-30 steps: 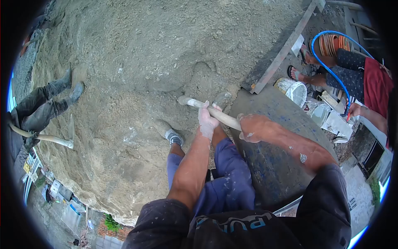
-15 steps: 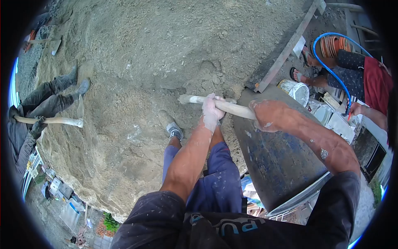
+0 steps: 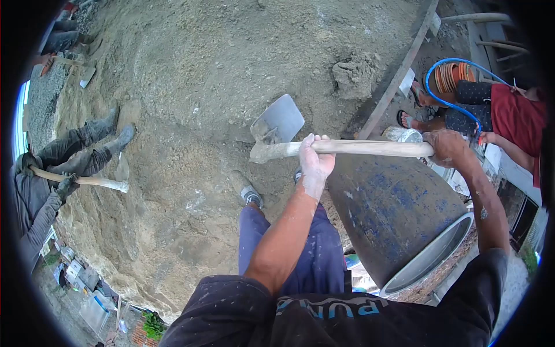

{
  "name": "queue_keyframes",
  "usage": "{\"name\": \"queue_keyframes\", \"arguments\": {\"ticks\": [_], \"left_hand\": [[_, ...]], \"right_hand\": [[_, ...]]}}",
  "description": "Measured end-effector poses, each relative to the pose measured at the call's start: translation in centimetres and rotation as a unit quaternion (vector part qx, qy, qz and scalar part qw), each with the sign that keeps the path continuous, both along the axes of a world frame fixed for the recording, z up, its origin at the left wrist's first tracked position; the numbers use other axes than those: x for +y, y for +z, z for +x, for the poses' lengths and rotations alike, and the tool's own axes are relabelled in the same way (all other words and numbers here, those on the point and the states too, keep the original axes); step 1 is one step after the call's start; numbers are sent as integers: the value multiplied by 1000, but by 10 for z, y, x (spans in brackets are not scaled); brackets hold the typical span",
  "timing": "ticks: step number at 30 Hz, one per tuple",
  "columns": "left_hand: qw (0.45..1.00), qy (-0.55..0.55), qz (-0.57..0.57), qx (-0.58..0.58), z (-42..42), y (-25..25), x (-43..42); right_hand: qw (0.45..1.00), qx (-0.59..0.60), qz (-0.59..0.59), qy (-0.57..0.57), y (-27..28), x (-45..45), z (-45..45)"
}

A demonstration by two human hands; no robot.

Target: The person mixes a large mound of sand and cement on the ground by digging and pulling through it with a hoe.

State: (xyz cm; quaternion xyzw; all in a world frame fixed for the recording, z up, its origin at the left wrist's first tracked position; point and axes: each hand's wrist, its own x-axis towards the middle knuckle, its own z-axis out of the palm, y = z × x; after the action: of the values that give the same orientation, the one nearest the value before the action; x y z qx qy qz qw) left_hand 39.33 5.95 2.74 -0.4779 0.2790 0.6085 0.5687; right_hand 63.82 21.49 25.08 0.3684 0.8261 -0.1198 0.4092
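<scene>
A hoe (image 3: 370, 148) with a pale wooden handle lies level across the view in both my hands. My left hand (image 3: 315, 157), dusted grey, is wrapped round the handle near its head. The far end of the handle is in the closed grip of my right hand (image 3: 446, 148). The hoe's flat metal blade (image 3: 283, 118) is in view over the grey sandy mix (image 3: 191, 87), with some mix stuck near its neck. Farther up is a dark wet clump (image 3: 355, 76); I cannot tell whether it is in the air or lying on the mix.
Below the handle stands a large dark drum (image 3: 399, 208) with blue paint patches. A wooden board (image 3: 399, 69) edges the mix. At right a person (image 3: 514, 121) holds a blue hose (image 3: 430, 78) beside a white bucket (image 3: 403, 135). At left another person (image 3: 43, 191) grips a hoe (image 3: 81, 178).
The hoe has come up, its blade now showing. My right hand has moved right and up, farther from my left hand. A wet clump now shows near the board.
</scene>
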Motion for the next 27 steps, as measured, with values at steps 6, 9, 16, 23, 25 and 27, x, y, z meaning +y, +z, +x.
{"name": "queue_keyframes", "arguments": {"ticks": [6, 9, 16, 23, 25, 27], "left_hand": [[969, 53, -170, 173, -256, -41, -215], [929, 32, -267, 255, -290, 0, -236], [985, -30, -113, 130, -291, -63, -191], [998, -48, -32, 39, -151, -27, 5], [998, -29, -43, 36, -105, 2, 32], [999, -24, -35, 10, -53, 22, 54]], "right_hand": [[945, 122, -303, -17, -103, -169, -232], [927, 224, -299, -25, -155, -254, -325], [948, 203, -219, -110, -150, -238, -385], [983, 97, -137, -77, -76, -73, -269], [988, 87, -112, -60, -62, -49, -215], [992, 45, -85, -81, -42, -31, -165]]}}
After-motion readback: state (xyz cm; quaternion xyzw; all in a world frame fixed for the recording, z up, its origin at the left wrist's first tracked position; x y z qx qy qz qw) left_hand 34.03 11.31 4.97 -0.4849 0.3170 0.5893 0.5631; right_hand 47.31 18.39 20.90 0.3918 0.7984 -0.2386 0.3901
